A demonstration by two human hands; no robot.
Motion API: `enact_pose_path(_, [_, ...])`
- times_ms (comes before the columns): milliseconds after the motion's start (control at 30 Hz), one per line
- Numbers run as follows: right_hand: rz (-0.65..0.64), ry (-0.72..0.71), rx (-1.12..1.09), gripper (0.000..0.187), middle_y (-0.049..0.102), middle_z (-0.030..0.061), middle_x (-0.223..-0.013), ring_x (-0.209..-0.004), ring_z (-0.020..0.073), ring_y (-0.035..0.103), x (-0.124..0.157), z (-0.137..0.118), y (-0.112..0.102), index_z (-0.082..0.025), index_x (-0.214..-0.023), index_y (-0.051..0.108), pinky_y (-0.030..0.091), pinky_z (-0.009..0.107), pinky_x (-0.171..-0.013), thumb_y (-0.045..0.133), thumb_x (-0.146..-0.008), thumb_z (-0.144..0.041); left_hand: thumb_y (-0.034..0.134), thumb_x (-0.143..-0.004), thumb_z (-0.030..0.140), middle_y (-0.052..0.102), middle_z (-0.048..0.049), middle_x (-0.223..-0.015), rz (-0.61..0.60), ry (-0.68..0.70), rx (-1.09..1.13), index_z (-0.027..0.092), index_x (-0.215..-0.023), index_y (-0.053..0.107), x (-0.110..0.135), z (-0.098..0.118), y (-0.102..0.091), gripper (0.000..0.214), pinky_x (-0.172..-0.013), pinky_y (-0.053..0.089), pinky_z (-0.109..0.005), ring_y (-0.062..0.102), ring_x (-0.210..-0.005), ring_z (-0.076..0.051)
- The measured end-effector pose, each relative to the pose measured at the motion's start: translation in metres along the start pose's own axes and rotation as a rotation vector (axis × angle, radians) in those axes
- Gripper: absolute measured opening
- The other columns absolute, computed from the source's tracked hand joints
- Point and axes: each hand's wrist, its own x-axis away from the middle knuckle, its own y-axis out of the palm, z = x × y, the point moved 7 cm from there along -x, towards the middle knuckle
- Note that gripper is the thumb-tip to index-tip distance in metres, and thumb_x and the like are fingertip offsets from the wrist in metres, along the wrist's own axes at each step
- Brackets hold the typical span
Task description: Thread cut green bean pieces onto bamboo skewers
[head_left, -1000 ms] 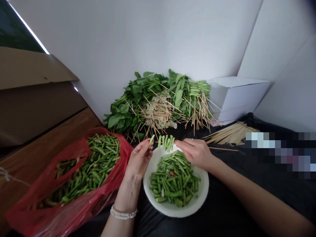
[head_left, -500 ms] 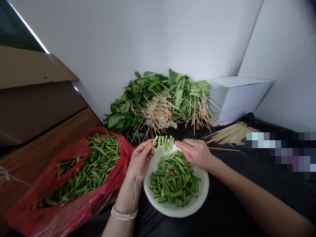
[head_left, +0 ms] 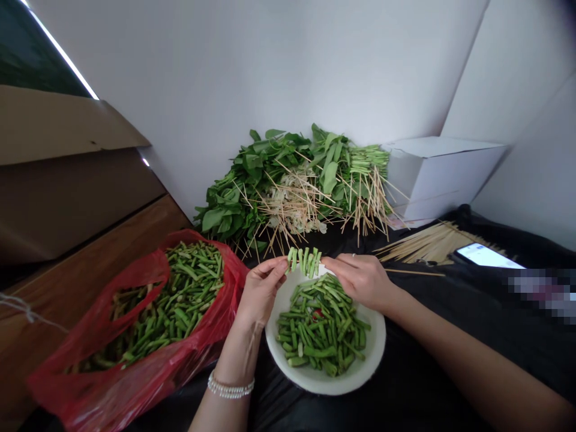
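My right hand (head_left: 361, 278) pinches a thin wooden skewer threaded with several short green bean pieces (head_left: 306, 261), held above the far rim of a white bowl (head_left: 330, 379). My left hand (head_left: 261, 291), with a pearl bracelet at the wrist, has its fingertips closed on the leftmost bean piece at the skewer's free end. The bowl holds a heap of cut green beans (head_left: 321, 329). To the left lies an open red plastic bag (head_left: 135, 360) full of more cut beans.
Skewered leafy greens and white mushrooms (head_left: 292, 189) are piled against the wall. Loose bamboo skewers (head_left: 425, 243) lie at the right beside a white box (head_left: 443, 174) and a phone (head_left: 488, 256). Black cloth covers the surface; cardboard and wood stand left.
My left hand brought a bean piece rightward and pushed it onto the skewer's end against the others. The view shifted slightly, and a phone now shows at the right.
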Motion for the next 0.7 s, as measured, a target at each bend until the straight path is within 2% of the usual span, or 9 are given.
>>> enact_pose_path(133, [-0.014, 0.016, -0.028, 0.032, 0.061, 0.0012, -0.072, -0.064, 0.0113, 0.055, 0.002, 0.002, 0.004, -0.014, -0.108, 0.066, 0.043, 0.024, -0.062, 0.036, -0.097, -0.014, 0.085, -0.064, 0.027, 0.075, -0.0033, -0.075, -0.044, 0.026, -0.081, 0.017, -0.08, 0.076, -0.001, -0.005, -0.001, 0.021, -0.066, 0.052, -0.026, 0.066, -0.064, -0.012])
enact_pose_path(333, [-0.018, 0.026, -0.051, 0.031, 0.062, 0.0018, -0.073, -0.064, 0.0113, 0.055, 0.001, 0.003, 0.004, -0.016, -0.105, 0.067, 0.043, 0.023, -0.062, 0.037, -0.096, -0.014, 0.084, -0.065, 0.029, 0.074, -0.0005, -0.074, -0.02, 0.138, -0.21, 0.018, -0.081, 0.077, -0.001, 0.0, -0.003, 0.02, -0.063, 0.047, -0.019, 0.059, -0.061, -0.008])
enact_pose_path(467, [0.0, 0.011, -0.029, 0.031, 0.059, 0.0011, -0.071, -0.062, 0.0115, 0.053, -0.002, 0.0, -0.001, -0.016, -0.107, 0.066, 0.041, 0.025, -0.06, 0.038, -0.095, -0.012, 0.083, -0.067, 0.033, 0.076, -0.0046, -0.087, -0.098, 0.13, -0.268, 0.02, -0.093, 0.078, 0.005, 0.002, 0.011, 0.029, -0.07, 0.05, -0.023, 0.065, -0.072, -0.013])
enact_pose_path(533, [-0.024, 0.004, -0.001, 0.032, 0.058, 0.001, -0.071, -0.063, 0.0121, 0.053, -0.003, 0.0, 0.0, -0.016, -0.11, 0.065, 0.041, 0.025, -0.061, 0.037, -0.095, -0.013, 0.083, -0.066, 0.031, 0.076, -0.0062, -0.086, -0.156, 0.091, -0.322, 0.017, -0.088, 0.078, 0.009, 0.001, 0.018, 0.027, -0.071, 0.051, -0.026, 0.066, -0.073, -0.016])
enact_pose_path(600, [-0.056, -0.006, 0.051, 0.032, 0.06, 0.0022, -0.075, -0.069, 0.0134, 0.054, -0.004, 0.001, 0.001, -0.016, -0.116, 0.063, 0.043, 0.027, -0.066, 0.037, -0.096, -0.014, 0.083, -0.065, 0.032, 0.075, -0.0045, -0.078, -0.129, 0.098, -0.338, 0.017, -0.082, 0.078, 0.01, 0.003, 0.018, 0.024, -0.065, 0.05, -0.025, 0.064, -0.066, -0.015])
enact_pose_path(700, [-0.075, -0.024, 0.178, 0.034, 0.062, 0.005, -0.083, -0.078, 0.0164, 0.054, -0.007, 0.01, 0.001, -0.015, -0.125, 0.058, 0.042, 0.031, -0.073, 0.037, -0.098, -0.016, 0.086, -0.062, 0.033, 0.074, -0.0021, -0.073, -0.034, 0.118, -0.309, 0.017, -0.078, 0.076, 0.006, 0.008, 0.006, 0.024, -0.058, 0.049, -0.022, 0.062, -0.062, -0.013])
